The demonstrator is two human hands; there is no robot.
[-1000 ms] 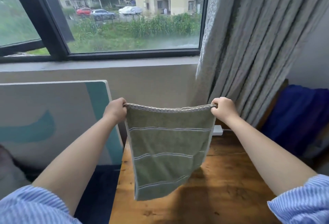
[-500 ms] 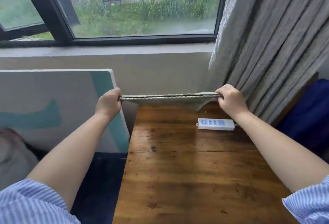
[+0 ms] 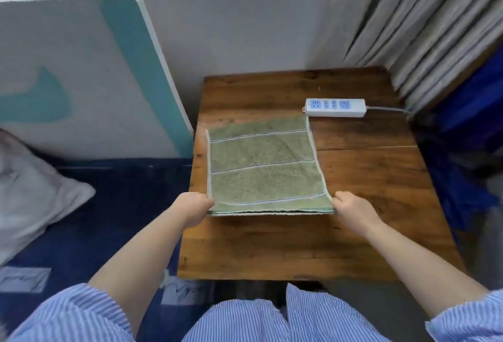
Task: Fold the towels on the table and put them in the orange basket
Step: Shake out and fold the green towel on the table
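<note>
A white and teal board point(image 3: 81, 69) is leaned on the wall at the far left. The near left corner of the green towel point(image 3: 261, 164) is pinched by the left hand point(image 3: 194, 207). The towel is spread flat on the wooden desk point(image 3: 353, 205). Its near right corner is pinched by the curled fingers of the right hand point(image 3: 351, 209). A white power strip point(image 3: 335, 107) is seen at the far right.
</note>
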